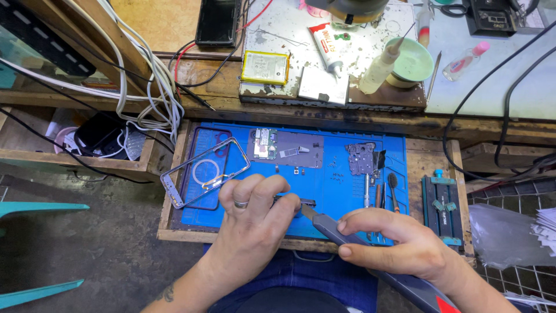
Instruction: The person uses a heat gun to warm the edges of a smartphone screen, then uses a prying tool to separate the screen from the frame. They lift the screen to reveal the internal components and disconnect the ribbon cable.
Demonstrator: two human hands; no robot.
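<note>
Left hand (249, 217) pinched a small dark part (298, 204) over the blue mat (336, 179), right hand (394, 240) grip closed around a grey knife (347, 232), blade touching the part, phone frame (202, 171) lay nearby

Phone frame (204, 171) left on mat (336, 179); circuit board (362, 157) right; battery (264, 67) behind.

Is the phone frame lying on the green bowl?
No, the phone frame lies at the left edge of the blue mat, far from the green bowl on the upper bench.
</note>
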